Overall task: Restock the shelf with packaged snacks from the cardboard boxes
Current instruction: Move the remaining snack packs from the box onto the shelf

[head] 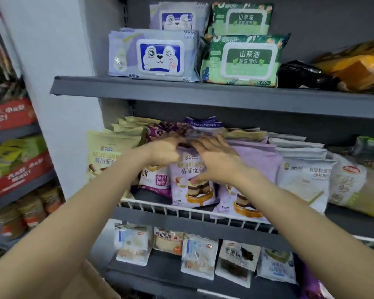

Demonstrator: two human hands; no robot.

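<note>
Both hands in the middle shelf, squaring up the purple mousse packs

Head view, the only one we've got: our left hand is curled over the top edge of the front purple pack, though motion blur means we can't tell if that grip is actually pinched shut on it. Our right hand is flat and open, fingers spread, palm pressed on the pack's front and holding nothing. The pack stands upright, long axis vertical, leaning back on its row behind the white wire rail of the middle shelf. It sits directly under and ahead of both hands; the left is nearer its top edge, so we'd guess that hand steers while the right pushes it back. A corner of a cardboard box shows at bottom left.
</note>
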